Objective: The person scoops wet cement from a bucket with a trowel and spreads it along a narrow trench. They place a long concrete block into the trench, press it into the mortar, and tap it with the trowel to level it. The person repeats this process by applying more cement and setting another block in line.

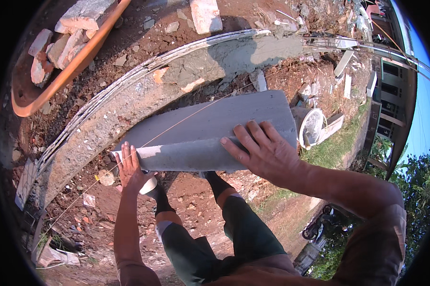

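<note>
A long grey concrete kerb block [200, 126] lies across in front of me, beside a curved band of concrete [96, 126]. My left hand [130, 167] rests on the block's left end, fingers stretched upward over its near edge. Toward the right end, my right hand [267, 150] is spread, its fingers over the upper edge and the thumb on the near face. Both palms touch the block, and neither hand wraps round it. A thin string [191, 117] runs diagonally over the block and passes by my left fingers.
An orange wheelbarrow [74, 64] with broken masonry stands at the far left. Thin boards [143, 69] edge the concrete band. To the right lies a white bucket-like container [312, 126]. Rubble covers the reddish soil around my feet. A motorcycle [318, 224] is farther off at right.
</note>
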{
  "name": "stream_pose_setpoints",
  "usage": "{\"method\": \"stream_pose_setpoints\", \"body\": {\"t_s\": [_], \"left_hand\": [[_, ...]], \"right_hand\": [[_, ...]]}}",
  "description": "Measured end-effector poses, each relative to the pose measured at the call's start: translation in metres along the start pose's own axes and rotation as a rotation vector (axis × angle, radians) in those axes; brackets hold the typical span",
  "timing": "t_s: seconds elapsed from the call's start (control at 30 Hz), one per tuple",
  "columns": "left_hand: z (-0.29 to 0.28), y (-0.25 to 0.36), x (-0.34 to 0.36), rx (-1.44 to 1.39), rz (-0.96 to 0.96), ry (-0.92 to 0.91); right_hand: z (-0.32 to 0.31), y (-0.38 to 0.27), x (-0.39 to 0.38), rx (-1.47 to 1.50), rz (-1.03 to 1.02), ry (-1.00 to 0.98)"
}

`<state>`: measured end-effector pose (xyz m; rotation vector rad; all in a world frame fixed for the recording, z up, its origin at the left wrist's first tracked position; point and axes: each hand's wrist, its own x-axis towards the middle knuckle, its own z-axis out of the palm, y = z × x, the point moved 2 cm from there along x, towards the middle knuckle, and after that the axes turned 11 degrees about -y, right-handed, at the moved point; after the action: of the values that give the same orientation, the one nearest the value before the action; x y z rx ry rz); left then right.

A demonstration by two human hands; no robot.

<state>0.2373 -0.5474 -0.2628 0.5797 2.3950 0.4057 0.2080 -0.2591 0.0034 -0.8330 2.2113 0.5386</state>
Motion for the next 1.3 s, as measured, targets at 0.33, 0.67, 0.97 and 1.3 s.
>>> {"method": "stream_pose_setpoints", "body": {"t_s": [0.33, 0.67, 0.97, 1.3], "left_hand": [[-0.003, 0.021, -0.016, -0.047, -0.034, -0.041], [-0.223, 0.157, -0.219, 0.095, -0.067, -0.175], [-0.366, 0.306, -0.183, 0.208, -0.018, 0.018], [-0.378, 0.404, 0.002, 0.265, -0.054, 0.065]], "right_hand": [[0.039, 0.053, -0.017, 0.104, -0.072, 0.066], [0.006, 0.121, -0.132, 0.394, -0.367, 0.292], [-0.042, 0.254, -0.241, 0.250, -0.236, 0.346], [0.026, 0.432, -0.242, 0.038, -0.056, 0.322]]}}
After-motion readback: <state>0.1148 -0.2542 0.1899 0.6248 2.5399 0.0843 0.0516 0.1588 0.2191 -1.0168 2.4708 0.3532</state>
